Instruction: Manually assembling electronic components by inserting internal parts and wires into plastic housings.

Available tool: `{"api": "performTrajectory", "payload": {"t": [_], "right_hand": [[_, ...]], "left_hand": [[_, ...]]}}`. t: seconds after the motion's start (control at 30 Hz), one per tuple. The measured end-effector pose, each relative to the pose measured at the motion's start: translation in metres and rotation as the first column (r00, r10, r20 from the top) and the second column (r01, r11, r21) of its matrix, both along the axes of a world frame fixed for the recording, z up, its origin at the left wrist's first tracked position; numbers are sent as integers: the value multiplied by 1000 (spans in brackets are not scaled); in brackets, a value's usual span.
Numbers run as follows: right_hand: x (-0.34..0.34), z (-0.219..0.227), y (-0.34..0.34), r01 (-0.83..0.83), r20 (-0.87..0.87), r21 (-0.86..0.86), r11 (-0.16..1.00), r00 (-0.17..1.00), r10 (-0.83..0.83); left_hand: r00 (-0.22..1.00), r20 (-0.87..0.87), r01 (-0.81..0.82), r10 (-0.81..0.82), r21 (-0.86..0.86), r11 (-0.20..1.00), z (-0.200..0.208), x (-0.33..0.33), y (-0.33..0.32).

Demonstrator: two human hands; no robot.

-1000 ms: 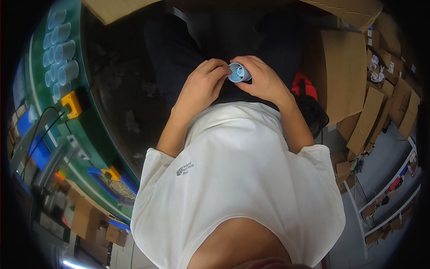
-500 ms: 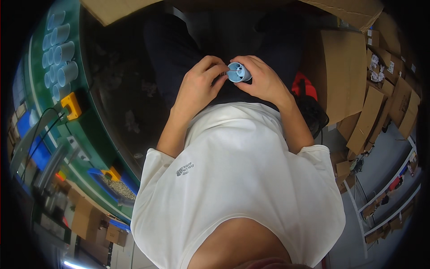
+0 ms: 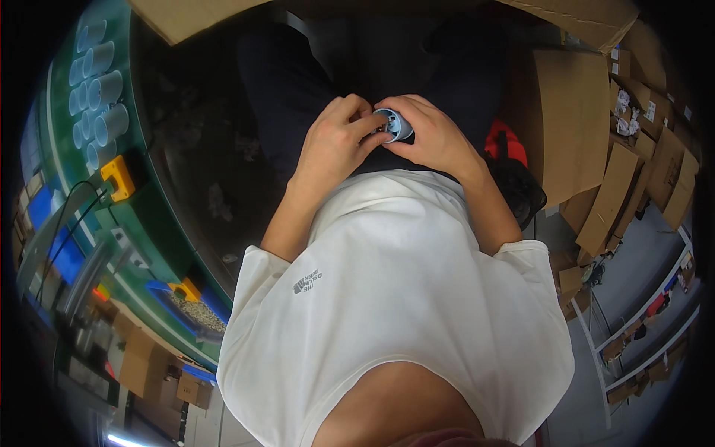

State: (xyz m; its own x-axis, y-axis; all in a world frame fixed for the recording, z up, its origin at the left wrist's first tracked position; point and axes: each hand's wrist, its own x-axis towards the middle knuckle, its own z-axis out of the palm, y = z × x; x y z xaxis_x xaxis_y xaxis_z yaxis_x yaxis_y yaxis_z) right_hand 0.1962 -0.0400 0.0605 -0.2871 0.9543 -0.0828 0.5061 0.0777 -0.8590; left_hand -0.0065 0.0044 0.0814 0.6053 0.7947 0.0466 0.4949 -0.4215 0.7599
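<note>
In front of my waist, a light blue plastic cup-shaped part (image 3: 405,128) rests in my right hand (image 3: 438,135), whose fingers and thumb wrap round its side. Its open end is tilted toward my left hand (image 3: 337,140), and some inner fittings show inside. The fingertips of my left hand are closed together at the opening, partly within the rim. Something small and dark shows by those fingertips, too small to name.
Several similar blue cups (image 3: 106,89) stand on the green bench (image 3: 141,167) at left, near a yellow bracket (image 3: 117,178). A blue tray of small parts (image 3: 195,309) sits nearer. Cardboard (image 3: 570,123) stands at right, with a red item (image 3: 506,143) beside my leg.
My left fingers have moved right, into the cup's opening. The cup has turned slightly in my right hand, and that hand has shifted a little left.
</note>
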Motion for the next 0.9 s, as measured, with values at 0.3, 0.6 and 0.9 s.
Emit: {"api": "performTrajectory", "payload": {"t": [0.3, 0.6, 0.9], "right_hand": [[-6, 0, -5, -6, -45, -81, 997, 999, 2], [-7, -2, -5, 14, -81, -79, 997, 997, -20], [-12, -15, -9, 89, -171, 20, 996, 982, -85]], "left_hand": [[989, -89, 125, -120, 47, 991, -9, 2, 0], [997, -68, 36, -30, 79, 996, -1, -1, 0], [989, -134, 73, -63, 74, 995, -2, -3, 3]]}}
